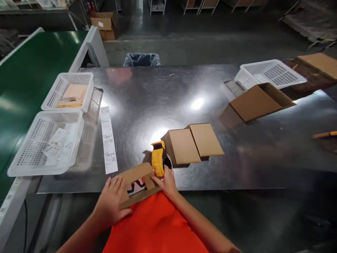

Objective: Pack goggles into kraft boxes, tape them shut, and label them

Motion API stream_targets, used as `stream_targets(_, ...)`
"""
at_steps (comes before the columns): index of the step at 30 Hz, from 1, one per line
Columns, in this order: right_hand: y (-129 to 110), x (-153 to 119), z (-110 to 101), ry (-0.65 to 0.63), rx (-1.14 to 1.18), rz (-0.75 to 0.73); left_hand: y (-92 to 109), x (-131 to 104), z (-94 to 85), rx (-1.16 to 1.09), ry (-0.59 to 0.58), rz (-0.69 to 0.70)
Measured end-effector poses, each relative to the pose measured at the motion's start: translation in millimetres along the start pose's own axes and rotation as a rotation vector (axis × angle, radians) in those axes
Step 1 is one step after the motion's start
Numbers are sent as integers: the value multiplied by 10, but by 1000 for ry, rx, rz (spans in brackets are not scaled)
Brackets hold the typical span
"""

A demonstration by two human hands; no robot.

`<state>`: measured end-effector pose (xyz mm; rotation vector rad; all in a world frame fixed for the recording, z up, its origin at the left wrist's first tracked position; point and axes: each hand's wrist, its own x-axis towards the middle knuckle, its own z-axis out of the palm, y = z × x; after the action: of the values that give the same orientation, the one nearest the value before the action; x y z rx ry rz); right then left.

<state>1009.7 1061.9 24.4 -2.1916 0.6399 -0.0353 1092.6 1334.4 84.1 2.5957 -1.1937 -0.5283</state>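
Observation:
A small open cardboard box (140,198) lies at the table's near edge against the red shirt. Through its opening shows a white item with black and red print (136,186). My left hand (112,198) grips the box's left end, fingers over the top and thumb along the near side. At the right end, my right hand (167,183) holds the box with its thumb on a small flap; its other fingers are partly hidden. A yellow tape dispenser (158,160) stands just behind that hand, close to its fingertips.
Two small cardboard boxes (184,146) stand right of the dispenser. A label strip (108,140) lies at left, beside two white baskets (47,172) near the green conveyor (15,80). An open carton (255,103) and another basket (273,63) are at right. Behind the table is a lined bin (142,59).

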Motion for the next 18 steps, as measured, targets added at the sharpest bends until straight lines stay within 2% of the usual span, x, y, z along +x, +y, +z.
stream_targets(2,27,-64,-60,13,137,33,105,-10,110,56,41,-69)
stream_targets(4,1,-102,-143,-19,315,83,150,56,148,78,57,-113)
stream_targets(8,-166,-59,-283,-124,658,156,32,258,53,74,49,-64)
stream_targets(11,-281,-35,-281,-168,726,196,-73,298,69,7,83,-39)
stream_targets(13,-305,-80,-234,-197,727,215,-81,243,163,-58,209,-138)
stream_targets(15,-290,-167,-178,-202,746,235,-52,156,285,-139,350,-321)
stream_targets(16,-275,-217,-157,-201,761,246,-34,114,341,-201,384,-405)
stream_targets(18,-247,-310,-155,-200,788,271,-12,56,417,-368,381,-508)
